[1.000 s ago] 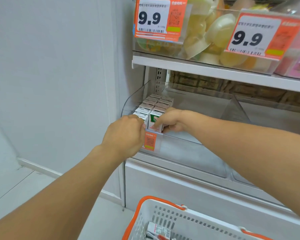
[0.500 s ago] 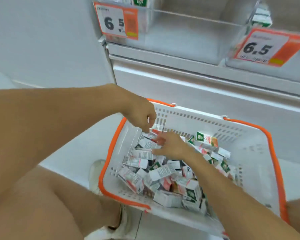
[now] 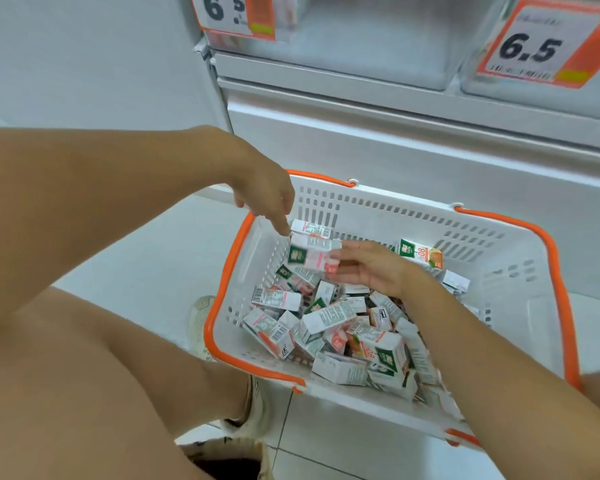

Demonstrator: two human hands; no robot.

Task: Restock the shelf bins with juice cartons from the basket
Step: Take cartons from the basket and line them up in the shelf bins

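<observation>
The person crouches over a white plastic shopping basket with an orange rim [image 3: 222, 299] set on the pale floor in front of the shelf unit, and it holds a loose heap of small white, green and orange juice cartons [image 3: 340, 327] lying every which way. The right hand [image 3: 371, 268] has its fingers closed round one small carton [image 3: 312, 259], lifted just clear of the heap near the basket's far left corner. The left hand [image 3: 267, 199] reaches down beside it, fingertips touching another carton [image 3: 310, 228] there; whether it has a real hold I cannot tell. These little boxes look light and fairly stiff, though the card would dent if squeezed hard, and the printed faces seem smooth enough to slip, so pinching across the two broad faces looks the safest way to lift one. Above, the clear plastic shelf bins [image 3: 378, 39] with orange price tags [image 3: 548, 43] wait for more cartons.
</observation>
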